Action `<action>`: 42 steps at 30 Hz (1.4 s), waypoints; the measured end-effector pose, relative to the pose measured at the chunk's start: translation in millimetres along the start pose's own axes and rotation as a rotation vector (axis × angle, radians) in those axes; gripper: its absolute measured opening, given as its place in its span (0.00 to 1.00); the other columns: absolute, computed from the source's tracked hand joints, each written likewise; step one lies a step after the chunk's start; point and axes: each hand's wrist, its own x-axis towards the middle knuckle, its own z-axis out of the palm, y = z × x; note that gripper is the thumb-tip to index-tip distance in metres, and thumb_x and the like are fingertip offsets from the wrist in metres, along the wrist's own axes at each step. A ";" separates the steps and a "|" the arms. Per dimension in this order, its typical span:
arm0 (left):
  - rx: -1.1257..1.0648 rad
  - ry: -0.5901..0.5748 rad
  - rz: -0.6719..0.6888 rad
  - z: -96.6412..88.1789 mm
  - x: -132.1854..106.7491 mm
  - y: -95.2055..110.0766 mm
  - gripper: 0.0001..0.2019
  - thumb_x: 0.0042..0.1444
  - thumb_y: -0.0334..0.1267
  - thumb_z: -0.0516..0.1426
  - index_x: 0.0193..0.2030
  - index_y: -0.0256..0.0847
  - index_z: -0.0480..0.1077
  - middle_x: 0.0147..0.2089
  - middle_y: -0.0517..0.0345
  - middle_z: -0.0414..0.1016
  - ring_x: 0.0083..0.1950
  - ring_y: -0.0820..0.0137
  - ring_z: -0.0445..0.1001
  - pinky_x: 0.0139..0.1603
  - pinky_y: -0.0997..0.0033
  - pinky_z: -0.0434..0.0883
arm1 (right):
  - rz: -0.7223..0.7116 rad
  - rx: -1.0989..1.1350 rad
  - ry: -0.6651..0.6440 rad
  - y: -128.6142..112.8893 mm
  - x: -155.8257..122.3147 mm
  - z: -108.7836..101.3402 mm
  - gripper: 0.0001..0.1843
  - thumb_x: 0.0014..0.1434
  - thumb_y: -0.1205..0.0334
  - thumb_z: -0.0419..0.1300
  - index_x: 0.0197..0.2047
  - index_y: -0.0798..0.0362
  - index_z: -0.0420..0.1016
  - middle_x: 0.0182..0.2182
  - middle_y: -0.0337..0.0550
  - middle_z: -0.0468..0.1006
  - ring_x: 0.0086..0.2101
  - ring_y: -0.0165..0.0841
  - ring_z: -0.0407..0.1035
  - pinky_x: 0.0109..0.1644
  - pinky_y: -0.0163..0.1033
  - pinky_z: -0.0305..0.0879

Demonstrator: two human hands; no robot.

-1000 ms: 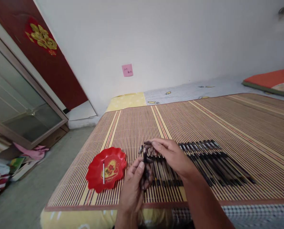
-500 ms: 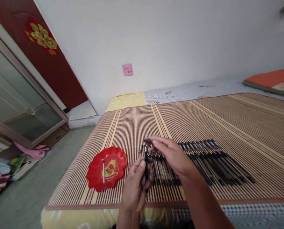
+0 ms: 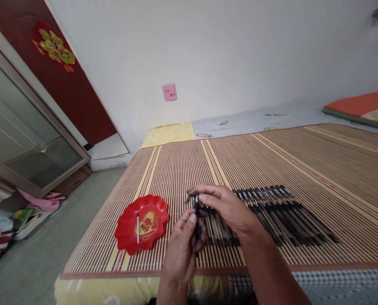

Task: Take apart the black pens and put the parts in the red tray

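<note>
My left hand [image 3: 184, 237] is closed around a black pen [image 3: 197, 212], holding it upright with its silver tip up. At that tip, the thumb and forefinger of my right hand [image 3: 225, 205] pinch together. Dark smudges mark the fingertips of both hands. Beneath and to the right of my hands, a row of black pens with clear barrels [image 3: 271, 220] lies side by side on the striped mat. Along their far ends runs a row of short black-and-silver pieces [image 3: 262, 193]. One silver piece [image 3: 187, 198] lies just left of the held pen's tip.
A red scalloped plate [image 3: 123, 237] with a thin white stick [image 3: 138, 228] in it sits left of my hands. The slatted mat [image 3: 176, 169] covers the bed up to its front edge. Folded orange bedding [image 3: 357, 103] lies far right; a pink note [image 3: 169, 92] hangs on the wall.
My right thumb and forefinger have come down onto the pen's tip, which stood bare before. The held pen has shifted slightly right.
</note>
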 end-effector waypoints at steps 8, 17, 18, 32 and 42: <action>-0.035 0.035 -0.027 2.0 0.1 -0.2 0.26 0.38 0.47 0.73 0.41 0.38 0.72 0.29 0.63 0.71 0.26 0.80 0.67 0.26 0.82 0.65 | 0.079 0.049 0.078 5.1 2.2 2.8 0.07 0.53 0.55 0.69 0.32 0.49 0.80 0.36 0.40 0.82 0.38 0.35 0.74 0.46 0.41 0.70; -0.016 0.002 0.006 0.6 2.2 -1.2 0.25 0.44 0.47 0.71 0.44 0.37 0.69 0.26 0.65 0.69 0.24 0.81 0.64 0.21 0.84 0.59 | 0.009 -0.001 0.108 6.3 2.2 -1.7 0.12 0.63 0.55 0.59 0.45 0.45 0.82 0.44 0.43 0.82 0.48 0.37 0.73 0.58 0.47 0.64; -0.016 -0.004 0.006 0.3 2.2 -1.6 0.25 0.45 0.47 0.71 0.44 0.37 0.69 0.26 0.65 0.69 0.24 0.81 0.63 0.22 0.84 0.59 | 0.012 -0.008 0.075 4.3 1.6 -1.3 0.11 0.62 0.58 0.60 0.44 0.45 0.82 0.44 0.42 0.82 0.49 0.37 0.73 0.59 0.47 0.64; -0.026 0.013 -0.006 -0.2 2.5 -2.5 0.25 0.42 0.47 0.72 0.43 0.38 0.70 0.28 0.62 0.71 0.24 0.80 0.66 0.22 0.83 0.60 | 0.024 -0.066 0.088 5.0 3.3 -3.3 0.12 0.63 0.53 0.59 0.42 0.49 0.80 0.39 0.43 0.81 0.45 0.35 0.73 0.53 0.42 0.64; -0.023 0.014 -0.006 -1.2 2.4 -3.8 0.26 0.42 0.48 0.72 0.43 0.38 0.70 0.27 0.63 0.71 0.24 0.80 0.64 0.21 0.83 0.59 | 0.074 -0.054 0.100 9.7 4.4 -2.6 0.09 0.57 0.54 0.64 0.36 0.50 0.78 0.34 0.40 0.79 0.38 0.33 0.72 0.46 0.41 0.67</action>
